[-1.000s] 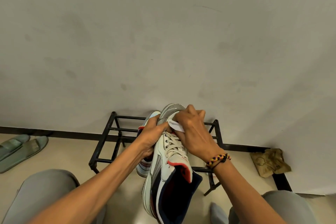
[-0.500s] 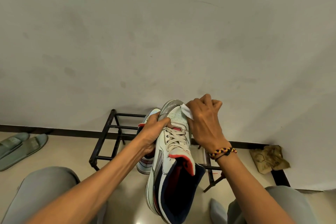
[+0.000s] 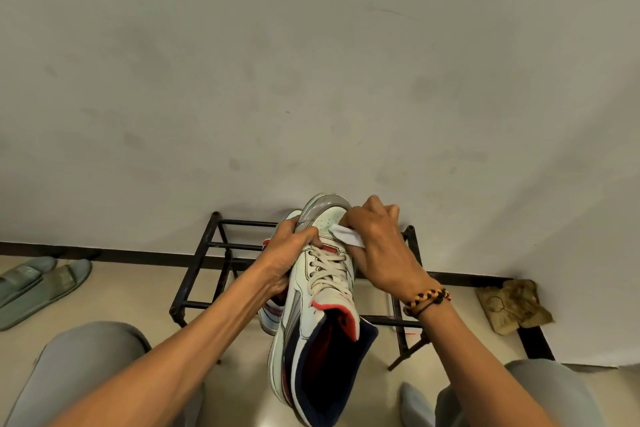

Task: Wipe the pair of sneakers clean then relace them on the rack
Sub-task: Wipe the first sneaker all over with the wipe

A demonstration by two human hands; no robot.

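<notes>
A white high-top sneaker [image 3: 322, 291] with a grey toe, white laces, red tongue edge and navy collar is held up in front of the black metal rack [image 3: 201, 274], toe pointing away from me. My left hand [image 3: 284, 253] grips its left side near the toe. My right hand [image 3: 377, 250] holds a white wipe [image 3: 346, 237] pressed against the right side of the toe box. The second sneaker [image 3: 272, 312] sits on the rack behind, mostly hidden by my left hand and the raised shoe.
A pair of grey-green slippers [image 3: 31, 284] lies on the floor at the left. A crumpled brown cloth [image 3: 512, 305] lies by the wall at the right. My grey-trousered knees fill both lower corners. A plain wall rises behind the rack.
My right hand with the wipe has slid from the top of the toe over to its right side and slightly back. The sneaker has stayed raised in my left hand.
</notes>
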